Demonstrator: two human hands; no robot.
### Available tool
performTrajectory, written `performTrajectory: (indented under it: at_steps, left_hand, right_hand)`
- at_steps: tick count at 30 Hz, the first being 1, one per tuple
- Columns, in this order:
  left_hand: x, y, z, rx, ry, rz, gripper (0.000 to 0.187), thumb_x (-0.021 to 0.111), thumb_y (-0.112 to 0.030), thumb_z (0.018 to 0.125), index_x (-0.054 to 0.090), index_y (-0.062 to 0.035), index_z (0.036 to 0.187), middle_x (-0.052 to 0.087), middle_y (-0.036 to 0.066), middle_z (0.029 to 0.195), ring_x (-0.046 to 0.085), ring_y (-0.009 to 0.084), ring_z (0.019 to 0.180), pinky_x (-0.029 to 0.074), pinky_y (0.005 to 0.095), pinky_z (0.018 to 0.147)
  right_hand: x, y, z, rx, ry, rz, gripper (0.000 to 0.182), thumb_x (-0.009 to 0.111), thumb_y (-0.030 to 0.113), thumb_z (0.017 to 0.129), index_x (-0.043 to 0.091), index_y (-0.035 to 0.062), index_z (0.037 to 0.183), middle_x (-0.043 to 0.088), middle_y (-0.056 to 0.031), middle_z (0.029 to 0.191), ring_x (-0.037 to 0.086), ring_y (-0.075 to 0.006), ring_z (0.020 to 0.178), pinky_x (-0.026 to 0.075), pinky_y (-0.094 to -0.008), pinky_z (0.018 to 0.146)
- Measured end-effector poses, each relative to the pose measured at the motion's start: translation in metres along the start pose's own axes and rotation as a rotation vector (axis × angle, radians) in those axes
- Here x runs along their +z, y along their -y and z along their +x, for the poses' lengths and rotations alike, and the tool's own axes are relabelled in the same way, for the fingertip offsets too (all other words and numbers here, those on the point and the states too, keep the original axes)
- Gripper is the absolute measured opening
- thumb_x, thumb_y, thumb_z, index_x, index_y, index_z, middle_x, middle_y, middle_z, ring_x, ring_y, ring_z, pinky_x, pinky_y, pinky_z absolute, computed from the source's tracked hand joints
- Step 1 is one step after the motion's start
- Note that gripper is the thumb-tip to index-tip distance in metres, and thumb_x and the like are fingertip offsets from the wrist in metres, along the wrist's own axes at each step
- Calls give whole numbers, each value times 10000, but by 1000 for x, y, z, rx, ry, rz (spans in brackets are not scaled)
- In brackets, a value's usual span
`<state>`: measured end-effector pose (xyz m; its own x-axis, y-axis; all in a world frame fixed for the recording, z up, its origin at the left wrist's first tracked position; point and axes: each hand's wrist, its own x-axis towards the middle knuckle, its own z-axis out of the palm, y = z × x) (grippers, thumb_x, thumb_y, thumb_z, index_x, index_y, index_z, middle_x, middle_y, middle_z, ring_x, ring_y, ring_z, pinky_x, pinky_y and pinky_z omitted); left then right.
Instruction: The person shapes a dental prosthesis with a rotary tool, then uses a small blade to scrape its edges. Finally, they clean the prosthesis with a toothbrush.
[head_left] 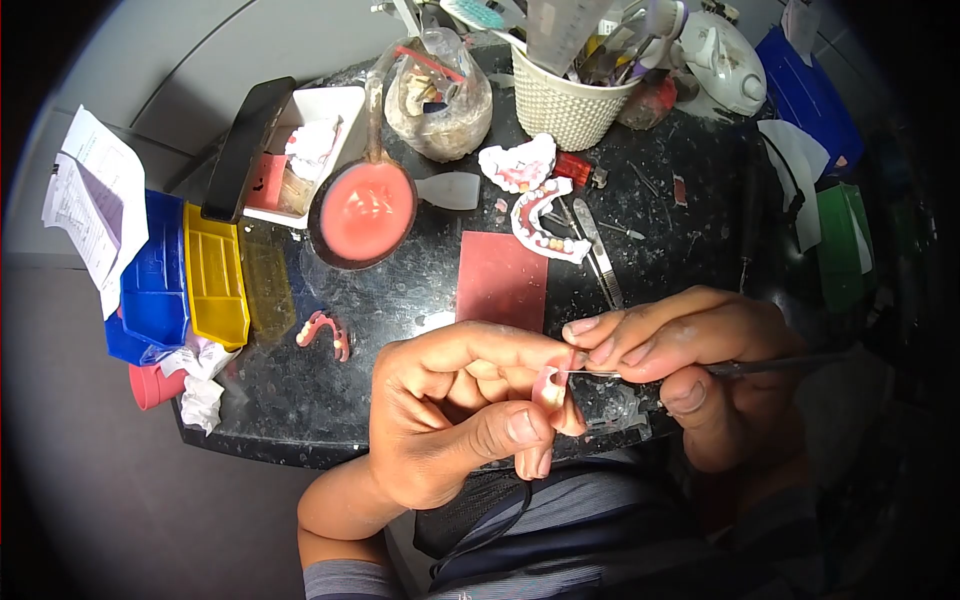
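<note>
My left hand (450, 405) is closed, with a small pink wax denture piece (549, 388) with pale teeth pinched between thumb and fingers. My right hand (690, 350) grips a thin metal wax carver (594, 374), whose tip meets the pink piece. The carver's handle runs off into shadow on the right. Just beyond my hands lies a flat pink wax sheet (503, 275). Past it, a white dental cast (548, 225) with a pink wax arch stands beside a second cast (517, 163). Another pink denture with teeth (323, 336) rests on the dark bench to the left.
A pan of pink wax (365, 212) sits at back left, beside a white box (345, 120). Metal tweezers (599, 255) lie near the casts. A woven cup (570, 105) of tools stands behind. Blue (155, 270) and yellow (213, 275) bins line the left edge.
</note>
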<state>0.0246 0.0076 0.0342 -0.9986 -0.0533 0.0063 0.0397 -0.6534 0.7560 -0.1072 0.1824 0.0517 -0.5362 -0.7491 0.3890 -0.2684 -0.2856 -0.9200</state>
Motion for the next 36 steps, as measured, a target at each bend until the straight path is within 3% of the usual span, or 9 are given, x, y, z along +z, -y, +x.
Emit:
performTrajectory:
  at_steps: [9, 11, 12, 18, 20, 21, 23, 30, 36]
  left_hand:
    - [5, 0, 0, 38, -21, 54, 319, 623, 36, 923, 551, 120, 1222, 642, 161, 953, 667, 171, 728, 557, 269, 627]
    - [14, 0, 1, 0, -217, 140, 441, 785, -225, 839, 590, 70, 1102, 668, 207, 801, 648, 196, 584, 537, 281, 500]
    - [15, 0, 2, 0, -217, 141, 441, 785, -225, 839, 590, 70, 1102, 668, 207, 801, 648, 196, 584, 537, 281, 500]
    - [15, 0, 1, 26, -221, 199, 406, 791, -131, 822, 570, 59, 1105, 687, 229, 873, 679, 207, 658, 571, 289, 576]
    - [16, 1, 1, 57, -241, 220, 389, 788, -94, 818, 556, 57, 1092, 692, 235, 898, 692, 215, 700, 586, 297, 607]
    - [14, 2, 1, 57, -241, 220, 389, 788, -94, 818, 556, 57, 1092, 692, 235, 898, 692, 215, 700, 586, 297, 607]
    - [8, 5, -1, 144, -141, 239, 325, 678, 162, 825, 575, 110, 1130, 680, 175, 981, 678, 161, 892, 563, 271, 794]
    - [13, 9, 2, 285, -210, 366, 283, 698, 148, 819, 604, 111, 1083, 686, 199, 990, 683, 157, 872, 554, 257, 786]
    - [6, 3, 1, 356, -162, 889, 282, 749, 60, 811, 567, 20, 1023, 655, 220, 1039, 675, 241, 968, 547, 324, 818]
  right_hand:
    - [3, 1, 0, 63, -32, 50, 232, 559, 227, 993, 587, 0, 957, 646, -175, 880, 683, -261, 852, 550, -542, 907]
    - [2, 0, 0, 75, -13, 43, 223, 541, 215, 999, 588, 1, 960, 650, -180, 883, 682, -262, 855, 544, -538, 916]
    - [2, 0, 1, 75, -13, 43, 223, 541, 215, 999, 588, 1, 960, 650, -180, 883, 682, -262, 855, 544, -538, 916]
    - [4, 0, -2, 232, -50, 222, 242, 502, 188, 1011, 586, -33, 957, 669, -204, 894, 688, -277, 881, 556, -487, 889]
    - [2, -2, -3, 308, -55, 395, 197, 524, 80, 997, 640, -77, 1023, 700, -173, 966, 680, -193, 934, 542, -323, 862]
    - [2, -3, -3, 307, -54, 396, 197, 524, 80, 997, 640, -77, 1023, 700, -173, 966, 680, -193, 934, 542, -323, 862]
    - [1, -4, -4, 360, -55, 418, 201, 537, 89, 992, 645, -78, 1026, 701, -164, 956, 678, -189, 931, 538, -317, 859]
    - [-3, -2, -1, 493, -34, 449, 205, 556, 103, 982, 656, -73, 1016, 705, -156, 943, 676, -184, 930, 529, -301, 860]
    - [-9, -5, 3, 650, -26, 549, 223, 552, 110, 969, 655, -82, 1010, 703, -179, 956, 680, -219, 933, 523, -337, 878]
